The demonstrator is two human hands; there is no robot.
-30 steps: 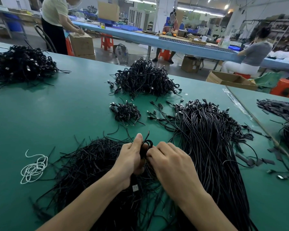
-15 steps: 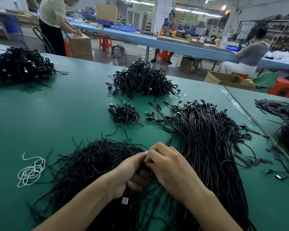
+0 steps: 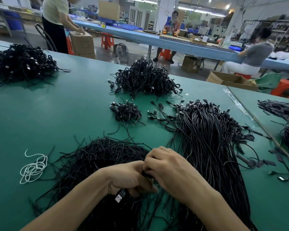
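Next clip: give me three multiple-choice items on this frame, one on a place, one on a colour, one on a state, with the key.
1. Where does the white cord lie?
A. left of the pile of black ties
B. on a cardboard box
C. on the floor

2. What colour is the table top?
A. red
B. green
C. white

3. How is the left hand?
A. flat on the table
B. curled round a black cable
C. out of view

Key:
1 A, the cord rests on bare table beside the ties' left edge.
2 B, green shows all around the piles.
3 B, its fingers wrap the cable, whose plug sticks out below.
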